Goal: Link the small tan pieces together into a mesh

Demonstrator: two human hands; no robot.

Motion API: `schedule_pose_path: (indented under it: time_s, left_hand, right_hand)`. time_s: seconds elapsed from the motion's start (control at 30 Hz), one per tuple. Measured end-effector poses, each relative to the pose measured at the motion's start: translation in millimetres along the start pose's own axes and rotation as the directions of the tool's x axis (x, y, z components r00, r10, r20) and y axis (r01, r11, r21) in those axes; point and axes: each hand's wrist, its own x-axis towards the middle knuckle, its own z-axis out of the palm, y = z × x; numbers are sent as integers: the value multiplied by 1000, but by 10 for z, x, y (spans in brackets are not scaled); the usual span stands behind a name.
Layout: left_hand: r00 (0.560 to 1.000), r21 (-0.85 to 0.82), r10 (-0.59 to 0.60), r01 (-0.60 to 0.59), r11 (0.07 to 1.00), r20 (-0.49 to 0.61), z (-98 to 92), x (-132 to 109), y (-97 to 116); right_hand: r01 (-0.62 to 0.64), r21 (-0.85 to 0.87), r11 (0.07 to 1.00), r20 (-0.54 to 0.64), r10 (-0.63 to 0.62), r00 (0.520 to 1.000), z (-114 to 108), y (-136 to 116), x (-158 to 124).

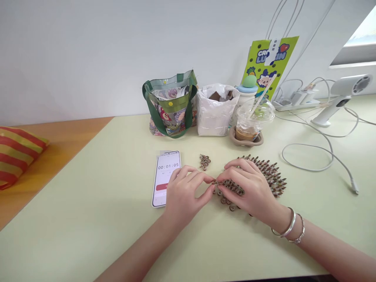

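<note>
While my left grip (pixel 183 192) and right grip (pixel 251 184) pinch a small brown piece (pixel 215 182), I judge handling underway; the next move calls for steadiness.

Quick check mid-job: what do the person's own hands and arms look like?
The left hand is ungloved, its forearm bare, with nothing visible on the wrist. The right hand is also ungloved, its forearm bare; two silver-coloured pieces circle that wrist: a smooth, rounded bangle and a thinner, more ornate bracelet. No sleeves show.
</note>
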Motion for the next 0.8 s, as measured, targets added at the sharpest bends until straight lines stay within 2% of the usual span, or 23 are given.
schedule_pose_path:
  time_s: [0.3, 0.67, 0.8]
  left_hand:
    - [1000, 11, 7, -6, 1000, -13, -3, -4, -6]
    - [1000, 1, 0, 0, 1000, -2, -1, 0, 3]
    - [1000, 23, -23, 23, 999, -9, -24, 10, 10]
  right_hand:
    - [-37, 14, 999, 71, 35, 997, 2, 23, -14]
    - [53, -43, 998, -12, -54, 998, -5, 12, -11]
    - [33, -56, 998, -25, -35, 999, -37, 23, 0]
